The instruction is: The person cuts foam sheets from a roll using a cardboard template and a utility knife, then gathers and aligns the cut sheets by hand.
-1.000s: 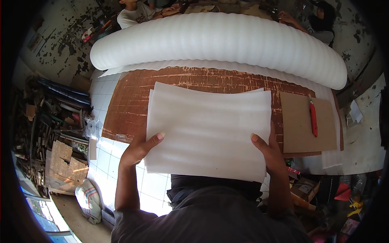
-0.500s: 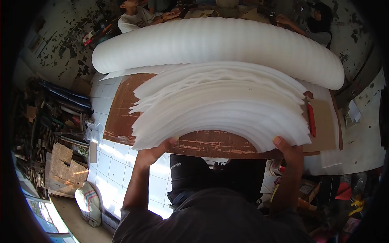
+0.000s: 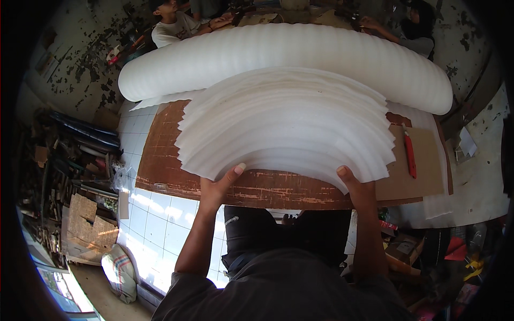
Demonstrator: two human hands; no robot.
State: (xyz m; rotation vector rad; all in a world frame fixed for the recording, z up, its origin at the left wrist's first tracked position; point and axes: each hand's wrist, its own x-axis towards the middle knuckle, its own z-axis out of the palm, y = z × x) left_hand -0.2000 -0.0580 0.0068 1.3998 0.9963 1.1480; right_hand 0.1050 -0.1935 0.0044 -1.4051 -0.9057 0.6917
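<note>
A thick stack of white foam sheets (image 3: 289, 123) bows upward above a worn brown board (image 3: 160, 155). My left hand (image 3: 222, 182) grips its near left corner, thumb on top and fingers hidden beneath. At the near right corner, my right hand (image 3: 357, 187) holds the stack the same way. The sheets' side edges fan out in steps on both sides. Behind the stack lies a long, fat roll of white foam (image 3: 289, 51), which the stack's far edge overlaps in view.
A red cutter knife (image 3: 410, 154) rests on a tan cardboard piece (image 3: 428, 171) at the right. Two people (image 3: 179, 24) (image 3: 415, 32) sit beyond the roll. Scrap and boards (image 3: 88, 224) crowd the left floor near a white sack (image 3: 119, 273); boxes (image 3: 404, 249) stand lower right.
Both hands have moved inward and slightly up, bending the stack more. Its sheets, wavy and separated at the far side before, now lie closer together.
</note>
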